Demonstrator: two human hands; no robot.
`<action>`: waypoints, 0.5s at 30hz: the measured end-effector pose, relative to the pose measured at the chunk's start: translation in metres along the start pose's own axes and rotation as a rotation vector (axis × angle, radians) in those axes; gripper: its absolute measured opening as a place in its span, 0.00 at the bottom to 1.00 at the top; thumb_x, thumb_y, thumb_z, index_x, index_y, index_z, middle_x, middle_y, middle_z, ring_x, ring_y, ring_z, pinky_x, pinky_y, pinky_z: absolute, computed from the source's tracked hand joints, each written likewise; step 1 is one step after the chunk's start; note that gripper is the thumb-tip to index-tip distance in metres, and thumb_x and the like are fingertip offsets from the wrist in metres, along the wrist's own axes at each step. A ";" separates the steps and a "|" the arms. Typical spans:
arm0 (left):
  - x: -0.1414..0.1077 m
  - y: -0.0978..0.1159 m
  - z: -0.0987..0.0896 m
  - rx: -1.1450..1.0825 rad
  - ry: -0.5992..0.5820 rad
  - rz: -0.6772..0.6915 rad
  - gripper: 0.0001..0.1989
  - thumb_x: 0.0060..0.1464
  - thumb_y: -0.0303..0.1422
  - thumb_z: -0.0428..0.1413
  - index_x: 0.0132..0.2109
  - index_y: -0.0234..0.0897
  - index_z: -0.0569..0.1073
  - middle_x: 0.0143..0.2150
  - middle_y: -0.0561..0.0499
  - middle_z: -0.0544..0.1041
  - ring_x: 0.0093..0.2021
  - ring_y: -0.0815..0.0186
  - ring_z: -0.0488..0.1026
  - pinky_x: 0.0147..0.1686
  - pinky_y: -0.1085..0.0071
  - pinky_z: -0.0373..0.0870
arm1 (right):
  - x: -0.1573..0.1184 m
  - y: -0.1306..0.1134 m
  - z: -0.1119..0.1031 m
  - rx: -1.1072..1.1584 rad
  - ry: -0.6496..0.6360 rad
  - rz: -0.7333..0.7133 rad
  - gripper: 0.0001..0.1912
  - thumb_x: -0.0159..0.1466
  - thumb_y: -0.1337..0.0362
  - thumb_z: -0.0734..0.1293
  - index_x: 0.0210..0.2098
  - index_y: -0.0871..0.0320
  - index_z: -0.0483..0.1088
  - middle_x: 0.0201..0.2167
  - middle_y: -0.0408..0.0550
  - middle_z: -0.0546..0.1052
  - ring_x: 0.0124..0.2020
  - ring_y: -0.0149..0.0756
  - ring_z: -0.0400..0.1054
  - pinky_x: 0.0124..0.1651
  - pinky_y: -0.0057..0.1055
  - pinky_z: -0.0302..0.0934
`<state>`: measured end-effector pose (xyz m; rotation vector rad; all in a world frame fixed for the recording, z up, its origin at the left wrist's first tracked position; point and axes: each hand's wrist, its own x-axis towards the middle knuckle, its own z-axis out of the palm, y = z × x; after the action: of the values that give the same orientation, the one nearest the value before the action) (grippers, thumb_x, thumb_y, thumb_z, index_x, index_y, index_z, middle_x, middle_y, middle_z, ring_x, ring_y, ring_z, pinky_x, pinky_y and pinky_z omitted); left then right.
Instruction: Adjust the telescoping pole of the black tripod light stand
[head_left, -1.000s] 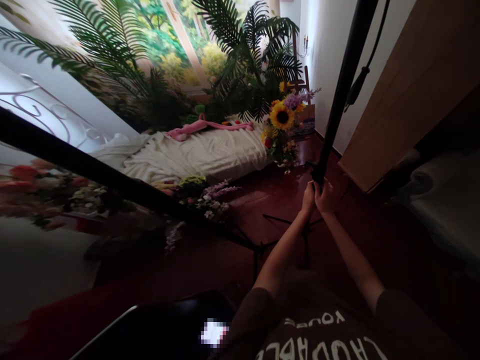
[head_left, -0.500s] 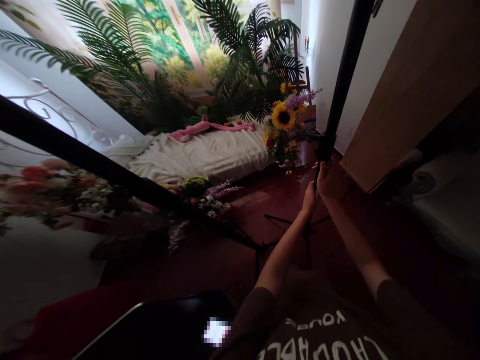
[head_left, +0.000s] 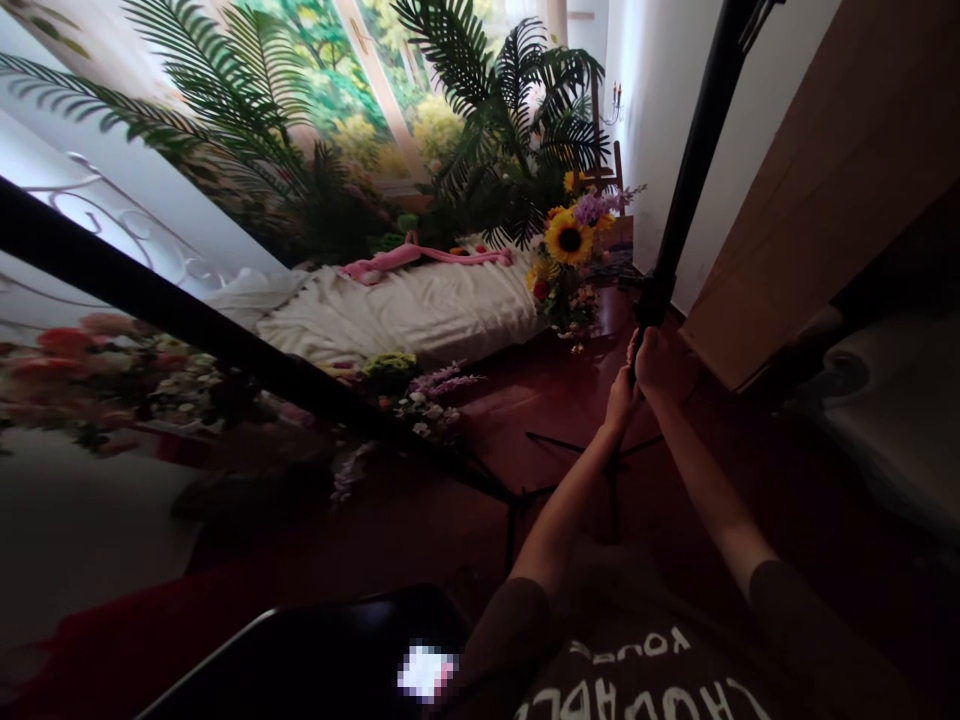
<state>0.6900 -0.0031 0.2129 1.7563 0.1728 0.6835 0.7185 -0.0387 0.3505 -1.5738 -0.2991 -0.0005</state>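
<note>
A black tripod stand (head_left: 691,185) rises at a slant on the right, its legs spread on the dark red floor. Just under the joint of its pole, my right hand (head_left: 660,362) is wrapped round the shaft. Slightly lower and to the left, my left hand (head_left: 621,398) grips the same pole, close against the right one. The dim light hides some of the fingers. Another black pole (head_left: 247,345) runs diagonally across the left side, standing on its own legs near the middle of the floor.
A low bed with a cream cloth (head_left: 450,310) bears a pink plush toy (head_left: 382,262). Sunflowers (head_left: 568,238), palm leaves (head_left: 465,60) and other flowers (head_left: 67,360) surround it. A brown panel (head_left: 780,210) leans at right. A dark screen-like object (head_left: 315,650) is near me, lower left.
My right hand's fingers have curled more closely round the pole, where they pointed up along it before. The upper part of the tripod stand shifts slightly right in view.
</note>
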 end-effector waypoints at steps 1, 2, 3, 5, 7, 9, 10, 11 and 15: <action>0.001 0.001 0.000 0.003 0.005 -0.009 0.18 0.60 0.32 0.51 0.56 0.37 0.66 0.55 0.40 0.75 0.52 0.58 0.74 0.51 0.63 0.70 | 0.001 -0.003 0.000 0.002 -0.013 0.005 0.22 0.68 0.44 0.53 0.26 0.52 0.59 0.16 0.39 0.63 0.17 0.30 0.58 0.22 0.29 0.54; 0.001 0.002 0.000 0.007 0.010 -0.026 0.17 0.60 0.32 0.51 0.56 0.38 0.66 0.53 0.41 0.76 0.50 0.59 0.75 0.50 0.64 0.70 | 0.002 -0.006 -0.001 0.006 -0.026 0.008 0.22 0.69 0.45 0.53 0.26 0.52 0.59 0.16 0.38 0.63 0.17 0.30 0.58 0.22 0.28 0.54; 0.002 0.002 0.000 0.012 0.014 -0.048 0.17 0.60 0.32 0.51 0.56 0.38 0.67 0.51 0.42 0.77 0.48 0.60 0.75 0.49 0.65 0.70 | 0.003 -0.008 -0.001 0.011 -0.032 0.008 0.22 0.69 0.45 0.53 0.26 0.52 0.60 0.16 0.38 0.63 0.17 0.30 0.58 0.22 0.28 0.53; 0.005 0.003 0.001 0.027 0.016 -0.085 0.15 0.61 0.34 0.51 0.54 0.39 0.68 0.47 0.45 0.78 0.45 0.62 0.76 0.46 0.68 0.70 | 0.005 -0.012 -0.002 0.015 -0.035 0.011 0.21 0.69 0.48 0.52 0.27 0.53 0.60 0.16 0.38 0.63 0.17 0.29 0.57 0.22 0.28 0.53; 0.006 0.002 0.002 0.040 0.013 -0.091 0.14 0.61 0.35 0.51 0.52 0.38 0.69 0.46 0.45 0.78 0.44 0.63 0.75 0.45 0.69 0.70 | 0.006 -0.013 -0.002 0.009 -0.043 0.014 0.21 0.70 0.50 0.52 0.26 0.53 0.60 0.17 0.39 0.63 0.17 0.30 0.57 0.23 0.29 0.54; 0.007 0.002 0.001 0.047 0.004 -0.088 0.13 0.61 0.36 0.51 0.50 0.37 0.70 0.45 0.45 0.78 0.43 0.63 0.75 0.45 0.69 0.69 | 0.007 -0.012 -0.002 0.011 -0.041 0.019 0.21 0.70 0.52 0.52 0.25 0.53 0.60 0.16 0.40 0.63 0.17 0.30 0.57 0.24 0.30 0.54; 0.007 0.002 0.001 0.050 -0.003 -0.093 0.13 0.61 0.36 0.51 0.50 0.37 0.70 0.44 0.45 0.78 0.43 0.63 0.75 0.44 0.69 0.69 | 0.007 -0.012 -0.001 0.017 -0.040 0.020 0.21 0.70 0.51 0.52 0.25 0.53 0.60 0.16 0.40 0.63 0.17 0.30 0.57 0.23 0.30 0.54; 0.007 0.002 0.000 0.055 -0.013 -0.101 0.13 0.61 0.36 0.50 0.50 0.37 0.69 0.44 0.45 0.77 0.43 0.63 0.75 0.44 0.69 0.69 | 0.007 -0.011 -0.001 0.026 -0.038 0.018 0.21 0.70 0.50 0.52 0.25 0.53 0.59 0.15 0.39 0.62 0.17 0.30 0.56 0.23 0.30 0.53; 0.006 0.003 -0.007 0.093 -0.071 -0.096 0.14 0.62 0.36 0.50 0.52 0.37 0.68 0.46 0.45 0.77 0.46 0.62 0.74 0.47 0.68 0.69 | 0.006 -0.010 0.000 0.040 -0.036 0.024 0.21 0.68 0.47 0.53 0.25 0.52 0.59 0.15 0.39 0.62 0.16 0.31 0.55 0.22 0.30 0.51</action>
<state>0.6903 0.0044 0.2183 1.8458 0.2414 0.5505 0.7223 -0.0381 0.3610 -1.5390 -0.3062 0.0520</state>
